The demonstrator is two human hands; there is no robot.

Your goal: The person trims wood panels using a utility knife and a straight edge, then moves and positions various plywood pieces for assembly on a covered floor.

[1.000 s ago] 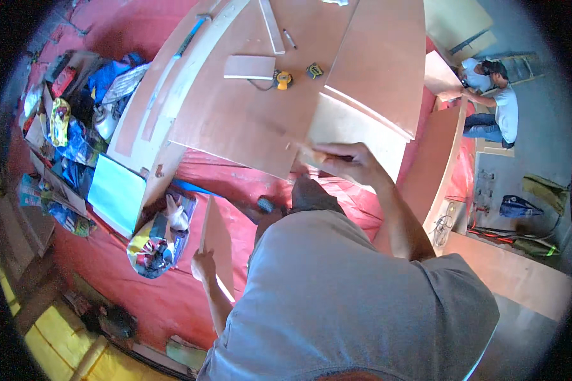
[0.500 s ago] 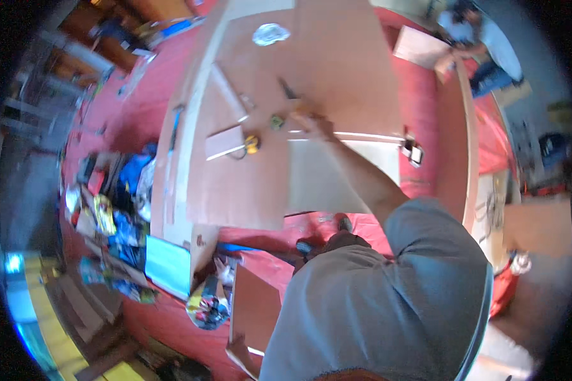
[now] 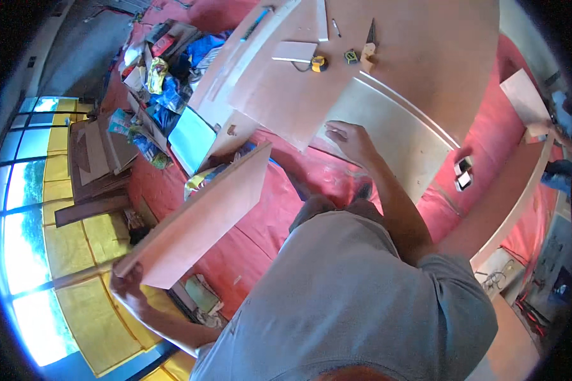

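A board (image 3: 203,222) is held by the left hand (image 3: 127,282), whose fingers are wrapped around its near end. The board is tilted, to the left of the body, with a long edge turned up and its far end short of the worktop (image 3: 426,38); whether its lower edge is touching anything cannot be told. A yellow bag (image 3: 204,181) is partly covered by it. Red sheeting (image 3: 235,247) is seen between the board and the person's legs, and a band of it between the worktop and an upright panel (image 3: 505,209) on the right.

The right hand (image 3: 353,143) is held over a pale panel (image 3: 397,127), near its left edge, with fingers loosely bent and partly spread; nothing is seen in its hold. Whether the panel is being touched cannot be told. Beyond its far edge, a saw (image 3: 368,54) is laid beside a green tape measure (image 3: 351,57).
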